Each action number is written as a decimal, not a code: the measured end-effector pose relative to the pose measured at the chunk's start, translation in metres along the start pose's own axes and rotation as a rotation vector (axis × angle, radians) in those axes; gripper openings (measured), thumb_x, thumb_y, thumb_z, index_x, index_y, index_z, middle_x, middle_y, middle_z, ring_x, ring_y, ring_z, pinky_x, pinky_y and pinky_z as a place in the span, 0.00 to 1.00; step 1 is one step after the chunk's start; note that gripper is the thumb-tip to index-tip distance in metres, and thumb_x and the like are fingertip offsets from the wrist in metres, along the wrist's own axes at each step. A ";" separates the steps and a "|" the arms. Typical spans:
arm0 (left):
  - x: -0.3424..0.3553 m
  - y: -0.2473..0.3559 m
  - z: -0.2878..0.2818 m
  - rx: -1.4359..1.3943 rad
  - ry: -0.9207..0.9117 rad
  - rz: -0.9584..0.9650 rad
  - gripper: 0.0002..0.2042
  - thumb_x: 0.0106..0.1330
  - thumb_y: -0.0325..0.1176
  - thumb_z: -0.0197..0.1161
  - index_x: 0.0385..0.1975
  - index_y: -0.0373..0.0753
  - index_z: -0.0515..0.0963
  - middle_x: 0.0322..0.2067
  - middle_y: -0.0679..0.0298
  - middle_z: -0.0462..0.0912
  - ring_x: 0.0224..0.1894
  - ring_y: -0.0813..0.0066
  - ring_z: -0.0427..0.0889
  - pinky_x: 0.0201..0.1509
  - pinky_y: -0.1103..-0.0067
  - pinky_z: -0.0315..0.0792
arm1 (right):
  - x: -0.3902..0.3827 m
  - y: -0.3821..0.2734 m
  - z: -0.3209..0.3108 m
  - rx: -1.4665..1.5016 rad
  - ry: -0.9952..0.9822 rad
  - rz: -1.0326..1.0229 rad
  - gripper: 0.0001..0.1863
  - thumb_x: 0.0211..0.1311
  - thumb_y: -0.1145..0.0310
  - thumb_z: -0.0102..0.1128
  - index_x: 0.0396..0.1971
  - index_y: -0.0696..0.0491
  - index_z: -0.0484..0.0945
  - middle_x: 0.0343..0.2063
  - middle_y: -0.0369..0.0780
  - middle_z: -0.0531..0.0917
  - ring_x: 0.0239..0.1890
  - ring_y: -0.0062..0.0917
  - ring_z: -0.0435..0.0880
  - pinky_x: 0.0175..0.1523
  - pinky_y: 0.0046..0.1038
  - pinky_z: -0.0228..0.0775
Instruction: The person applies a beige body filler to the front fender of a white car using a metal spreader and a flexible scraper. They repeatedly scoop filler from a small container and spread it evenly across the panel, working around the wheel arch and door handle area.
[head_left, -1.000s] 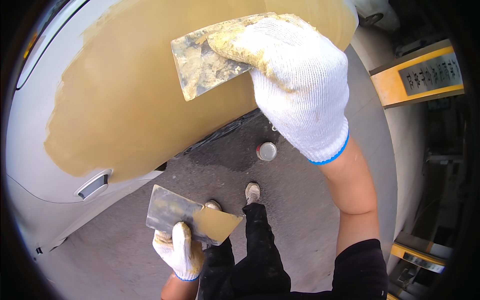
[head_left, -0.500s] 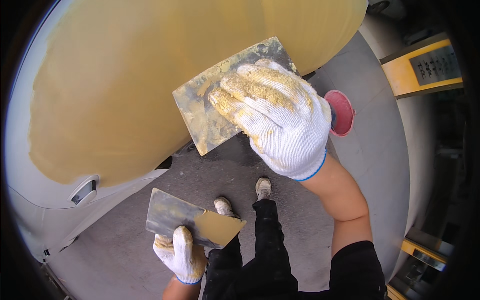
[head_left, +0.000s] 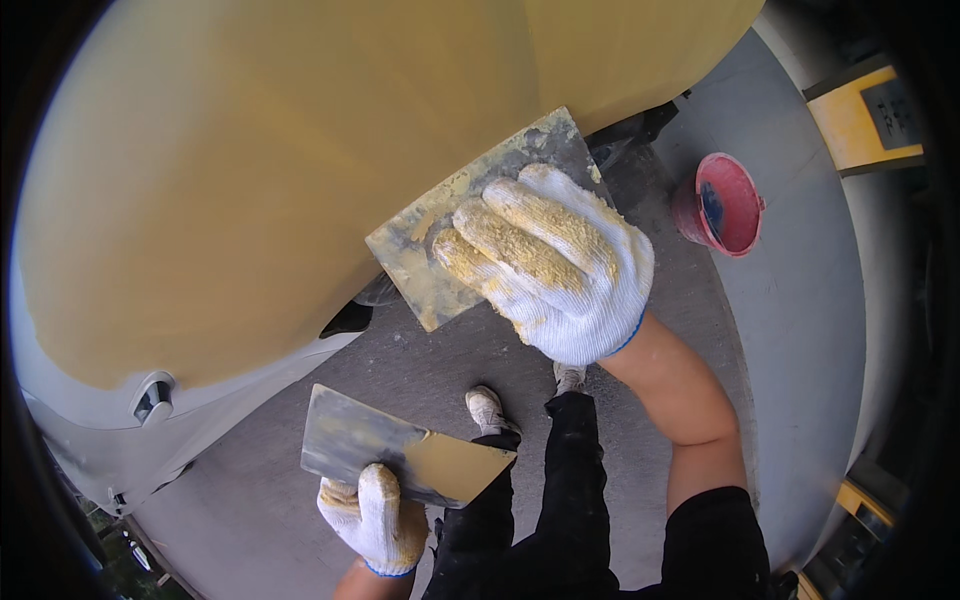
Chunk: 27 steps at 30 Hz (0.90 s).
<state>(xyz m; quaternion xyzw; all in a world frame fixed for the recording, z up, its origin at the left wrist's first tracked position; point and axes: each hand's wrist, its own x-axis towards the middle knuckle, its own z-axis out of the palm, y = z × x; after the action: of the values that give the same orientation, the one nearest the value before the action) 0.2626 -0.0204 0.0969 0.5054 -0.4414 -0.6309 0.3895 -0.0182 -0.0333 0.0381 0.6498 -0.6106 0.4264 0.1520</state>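
My right hand [head_left: 560, 265], in a white knit glove crusted with yellow filler, grips a flat metal putty spreader [head_left: 425, 290]. Its long upper edge lies along the lower border of a car body panel [head_left: 300, 180] coated in tan-yellow filler; whether it touches cannot be told. Lower left, my gloved left hand [head_left: 375, 525] holds a second flat spreader [head_left: 350, 440], thumb on top. A smooth patch of yellow filler [head_left: 455, 468] covers that plate's right part.
A pink bucket [head_left: 740, 205] with something dark inside stands on the floor at right. Beyond it are yellow-framed fixtures [head_left: 850, 120] by the wall. A small silver-rimmed fitting [head_left: 153, 400] sits on the white bodywork at left. My shoes [head_left: 487, 408] are below.
My right hand and its spreader have moved slightly down and right along the panel's edge. The view has shifted, so the bucket shows more fully. The left hand still holds its plate.
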 end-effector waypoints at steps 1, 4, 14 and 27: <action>0.000 -0.001 0.000 0.007 0.013 0.003 0.23 0.75 0.42 0.69 0.60 0.35 0.71 0.45 0.55 0.84 0.46 0.66 0.86 0.51 0.70 0.81 | -0.005 0.005 0.004 -0.002 0.020 -0.043 0.17 0.58 0.63 0.72 0.48 0.46 0.91 0.51 0.40 0.90 0.56 0.38 0.88 0.58 0.39 0.85; -0.001 -0.002 0.001 0.032 0.055 0.011 0.24 0.74 0.43 0.69 0.61 0.35 0.71 0.45 0.55 0.84 0.46 0.66 0.86 0.51 0.69 0.82 | -0.023 0.016 0.021 0.038 -0.010 -0.029 0.17 0.58 0.62 0.73 0.48 0.48 0.91 0.50 0.41 0.90 0.55 0.39 0.88 0.56 0.37 0.87; 0.000 -0.003 0.015 -0.039 0.055 -0.020 0.23 0.74 0.42 0.70 0.58 0.33 0.72 0.44 0.55 0.85 0.45 0.67 0.86 0.51 0.69 0.82 | -0.038 0.032 -0.026 -0.189 0.044 -0.030 0.19 0.52 0.67 0.71 0.47 0.40 0.91 0.48 0.35 0.91 0.55 0.34 0.88 0.59 0.41 0.83; -0.009 0.006 0.027 -0.329 -0.079 -0.161 0.17 0.73 0.32 0.67 0.56 0.31 0.75 0.47 0.56 0.85 0.48 0.67 0.86 0.58 0.69 0.79 | 0.210 0.049 -0.096 -0.062 0.003 -0.075 0.12 0.62 0.77 0.61 0.42 0.52 0.90 0.37 0.45 0.90 0.42 0.43 0.89 0.49 0.36 0.81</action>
<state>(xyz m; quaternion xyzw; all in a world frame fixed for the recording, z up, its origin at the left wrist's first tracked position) 0.2384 -0.0093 0.1079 0.4434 -0.3052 -0.7431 0.3976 -0.1212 -0.1140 0.2340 0.6665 -0.5986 0.4023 0.1890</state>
